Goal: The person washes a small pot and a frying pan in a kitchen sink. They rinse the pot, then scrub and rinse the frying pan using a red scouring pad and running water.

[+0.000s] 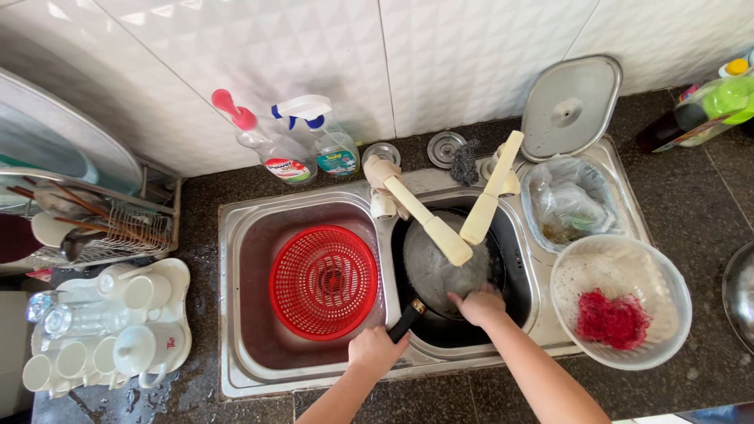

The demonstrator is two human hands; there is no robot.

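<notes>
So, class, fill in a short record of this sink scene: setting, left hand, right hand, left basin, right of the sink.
Setting: double steel sink, dark counter
Left hand: grips the black handle of a frying pan
Right hand: pressed on the pan, in the right basin
Left basin: red colander
Right of the sink: clear bowl holding a red scrubber

- My left hand point(375, 351) grips the glossy black plastic handle of a dark metal frying pan point(442, 271).
- Brushed steel double sink point(236, 314), wet and shiny.
- Red ribbed plastic colander point(323, 281), glossy.
</notes>
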